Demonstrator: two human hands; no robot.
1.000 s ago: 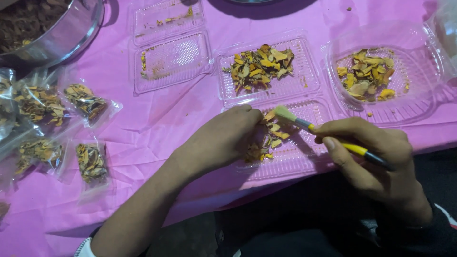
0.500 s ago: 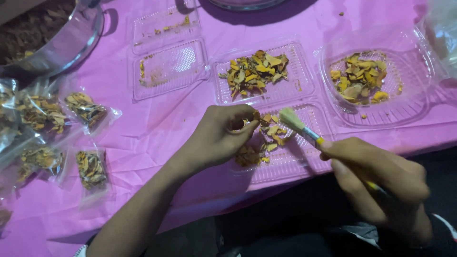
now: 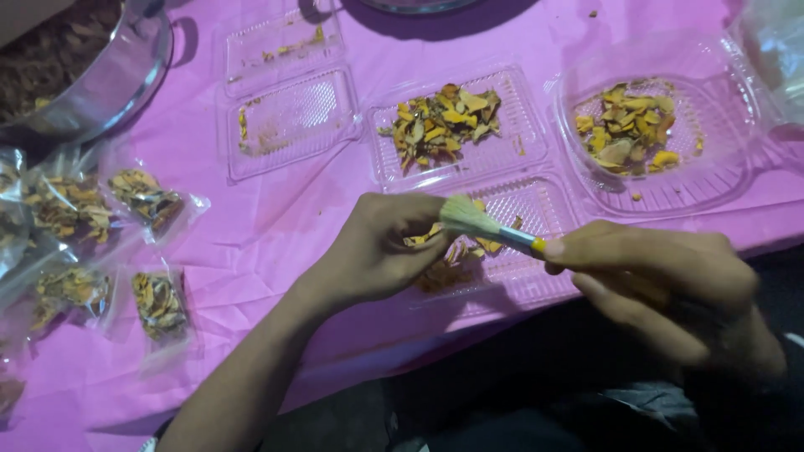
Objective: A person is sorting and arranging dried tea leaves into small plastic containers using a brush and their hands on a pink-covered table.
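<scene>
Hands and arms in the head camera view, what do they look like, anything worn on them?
Both are bare. The left hand shows no glove or ring, and its forearm is uncovered down to the frame's bottom edge, where a thin light-coloured edge shows, too small to identify. The right hand is also bare, with no sleeve visible at the wrist, though that area is dim.

Pink cloth-covered table [image 3: 251,243], creased, dim light, dark shadow below its near edge
</scene>
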